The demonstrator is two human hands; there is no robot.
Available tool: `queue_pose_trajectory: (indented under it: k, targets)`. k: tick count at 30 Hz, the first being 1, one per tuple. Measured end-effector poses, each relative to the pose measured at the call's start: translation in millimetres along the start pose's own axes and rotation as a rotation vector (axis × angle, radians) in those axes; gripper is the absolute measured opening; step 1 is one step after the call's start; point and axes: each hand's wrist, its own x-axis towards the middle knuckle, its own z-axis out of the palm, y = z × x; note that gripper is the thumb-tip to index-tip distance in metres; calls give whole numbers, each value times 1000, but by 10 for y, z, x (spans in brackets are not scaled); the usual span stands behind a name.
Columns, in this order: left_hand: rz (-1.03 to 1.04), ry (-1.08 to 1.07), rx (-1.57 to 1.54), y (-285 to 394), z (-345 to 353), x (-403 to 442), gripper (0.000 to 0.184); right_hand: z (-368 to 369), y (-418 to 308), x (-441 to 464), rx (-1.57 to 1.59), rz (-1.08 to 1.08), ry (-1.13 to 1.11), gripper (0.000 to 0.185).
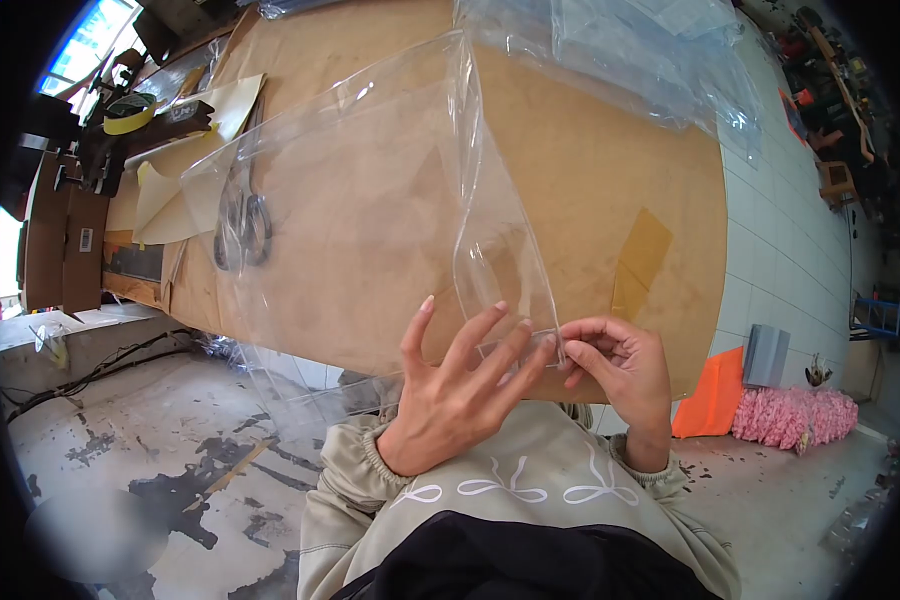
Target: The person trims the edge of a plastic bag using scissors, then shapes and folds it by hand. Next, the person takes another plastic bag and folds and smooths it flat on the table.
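Observation:
A clear plastic sheet (pixel 370 200) lies across the cardboard-covered table, folded over along its right side, its near left part hanging past the table edge. My left hand (pixel 465 385) rests on the sheet's near edge with fingers spread, the fingertips close to the folded corner. Thumb and forefinger of my right hand (pixel 615 365) pinch that corner at the table's front edge. Beneath the sheet on the left, a pair of scissors (pixel 257 230) with dark handles shows through.
More clear plastic sheets (pixel 610 60) are heaped at the far right. Brown tape (pixel 642 262) is stuck on the cardboard (pixel 670 180). A machine with a yellow tape roll (pixel 130 118) and a cardboard box (pixel 65 235) stand left. Orange material (pixel 710 395) and a pink fluffy bundle (pixel 795 418) lie right.

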Motion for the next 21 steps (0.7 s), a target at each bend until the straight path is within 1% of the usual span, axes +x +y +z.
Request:
queue_pose_trajectory:
  k: [3, 9, 12, 13, 15, 17, 18, 20, 21]
  targets:
    - [-5, 9, -14, -11, 7, 13, 48, -20, 25, 6, 34, -20, -14, 19]
    - [27, 46, -114, -61, 72, 34, 46, -46, -82, 40, -57, 40, -22, 13]
    - [90, 108, -189, -115, 199, 73, 43, -70, -330, 129, -482, -136, -54, 10]
    - [113, 131, -224, -120, 239, 82, 42, -23, -566, 169, -776, -293, -85, 12]
    - [132, 121, -229, -107, 225, 106, 37, 143, -833, 357, -933, -553, -177, 14]
    - [140, 110, -248, -54, 247, 130, 36, 451, -1030, 681, -960, -859, -356, 13]
    - [138, 101, -259, -21, 274, 137, 37, 650, -964, 938, -930, -1094, -394, 12]
    - [154, 71, -279, 35, 321, 142, 39, 1212, -984, 1369, -842, -1325, -535, 10]
    - [176, 51, -291, 68, 342, 135, 40, 1510, -1072, 1536, -963, -1408, -552, 10]
